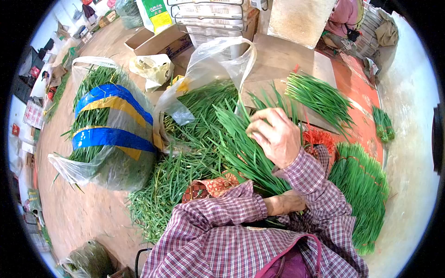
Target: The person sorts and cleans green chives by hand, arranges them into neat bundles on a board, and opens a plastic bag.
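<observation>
My right hand (276,137) is raised over a loose bunch of long, flat green leaves (248,148) that look like garlic chives. Its fingers are curled together near the leaves; what they pinch, if anything, is hidden. My left hand (286,203) reaches across below my right forearm, at the lower end of that bunch. Only its wrist and back show, so its fingers cannot be seen. A tied bunch of chives (319,96) lies on a board ahead. Red ties (319,139) hang beside my right wrist.
Loose chive leaves (162,199) are heaped to the left. An open plastic bag (208,69) holds more leaves. A stuffed bag with blue tape (113,134) stands farther left. Tied bunches (359,185) stand at the right, near the wall (412,153). White crates (208,21) are stacked behind.
</observation>
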A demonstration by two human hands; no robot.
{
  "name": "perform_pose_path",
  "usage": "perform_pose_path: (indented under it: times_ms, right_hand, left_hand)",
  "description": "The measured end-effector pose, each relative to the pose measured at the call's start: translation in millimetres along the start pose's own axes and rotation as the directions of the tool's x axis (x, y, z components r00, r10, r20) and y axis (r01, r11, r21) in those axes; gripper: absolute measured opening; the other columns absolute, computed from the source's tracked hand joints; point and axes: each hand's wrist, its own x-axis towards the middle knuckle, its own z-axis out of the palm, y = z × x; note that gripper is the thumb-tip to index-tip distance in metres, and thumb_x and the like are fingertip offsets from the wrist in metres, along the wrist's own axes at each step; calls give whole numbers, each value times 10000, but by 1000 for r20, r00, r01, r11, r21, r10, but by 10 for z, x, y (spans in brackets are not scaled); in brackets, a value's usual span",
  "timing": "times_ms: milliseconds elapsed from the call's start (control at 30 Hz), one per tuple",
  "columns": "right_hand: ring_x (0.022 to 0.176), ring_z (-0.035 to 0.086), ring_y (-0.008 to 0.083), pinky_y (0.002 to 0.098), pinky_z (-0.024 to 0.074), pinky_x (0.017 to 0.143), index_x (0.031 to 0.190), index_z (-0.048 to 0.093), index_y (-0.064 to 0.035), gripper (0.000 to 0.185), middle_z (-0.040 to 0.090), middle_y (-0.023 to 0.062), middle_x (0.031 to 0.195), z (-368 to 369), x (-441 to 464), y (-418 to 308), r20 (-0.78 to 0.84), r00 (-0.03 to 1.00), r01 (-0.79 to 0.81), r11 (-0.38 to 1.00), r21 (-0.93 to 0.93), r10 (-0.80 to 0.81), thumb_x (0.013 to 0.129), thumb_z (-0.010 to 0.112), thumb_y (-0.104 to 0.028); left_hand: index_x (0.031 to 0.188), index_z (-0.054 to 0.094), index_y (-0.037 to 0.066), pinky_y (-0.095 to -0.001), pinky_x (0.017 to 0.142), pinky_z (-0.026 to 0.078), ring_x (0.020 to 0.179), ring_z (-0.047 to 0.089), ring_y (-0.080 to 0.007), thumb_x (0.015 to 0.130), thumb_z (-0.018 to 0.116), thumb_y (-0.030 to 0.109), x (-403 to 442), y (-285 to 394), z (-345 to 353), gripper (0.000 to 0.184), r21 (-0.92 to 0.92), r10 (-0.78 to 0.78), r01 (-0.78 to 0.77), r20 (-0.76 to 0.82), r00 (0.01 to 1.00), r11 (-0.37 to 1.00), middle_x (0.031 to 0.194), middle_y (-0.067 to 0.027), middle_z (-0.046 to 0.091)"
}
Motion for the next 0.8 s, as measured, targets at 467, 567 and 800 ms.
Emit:
perform_pose_path:
  times_ms: [467,567,800]
  right_hand:
    - [836,666,326,441,514,755,936,707,-79,335,693,163,877,334,568,593,422,816,-338,918,-207,395,800,658,-381]
    - [806,669,314,419,509,741,903,705,-47,325,689,176,858,368,655,601,440,828,-307,937,-166,349,797,663,-351]
    - [773,632,290,414,493,683,792,640,-54,184,639,121,799,405,638,649,77,980,-188,982,29,185,823,641,-235]
  left_hand:
    - [844,736,98,-381,986,413,906,621,-184,733,584,210,-16,24,-179,218,262,9,-87,285,958,961,907,-27,698]
    - [767,718,111,-328,796,461,756,616,-179,721,594,205,12,-4,-487,163,323,5,-145,398,917,935,773,11,674]
    - [651,650,65,-315,578,420,576,539,-169,679,598,196,-19,-38,-554,143,343,70,-113,133,989,932,549,1,530]
